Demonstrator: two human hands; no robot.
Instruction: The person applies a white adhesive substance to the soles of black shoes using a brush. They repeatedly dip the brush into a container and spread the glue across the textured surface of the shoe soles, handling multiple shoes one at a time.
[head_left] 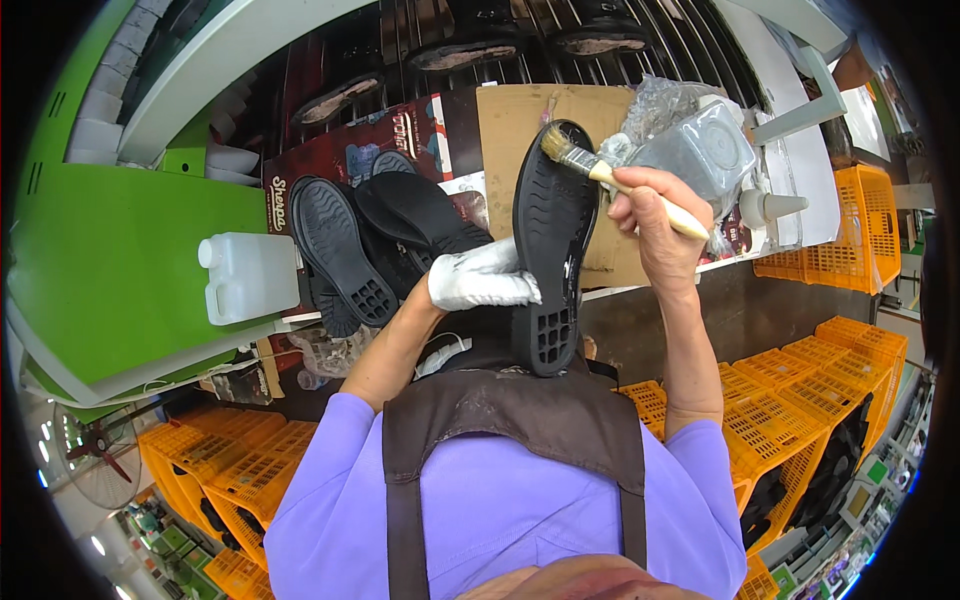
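Observation:
A black shoe sole [548,215] stands nearly upright before me, its hollow heel grid toward my body. My left hand [484,277], in a white glove, grips its left edge around the middle. In my bare right hand [660,215] is a paintbrush [607,175] with a pale handle. The bristles touch the inside of the sole near its toe end. A wet shine shows along the sole's right side. More black soles [345,245] lie in a pile left of my gloved hand.
Cardboard [500,125] lies under the work. A clear plastic container [700,150] and a white nozzle bottle [770,208] are at right, a white jug [250,278] at left. Shoes [465,52] rest on rollers beyond. Orange crates [770,410] stand on both sides.

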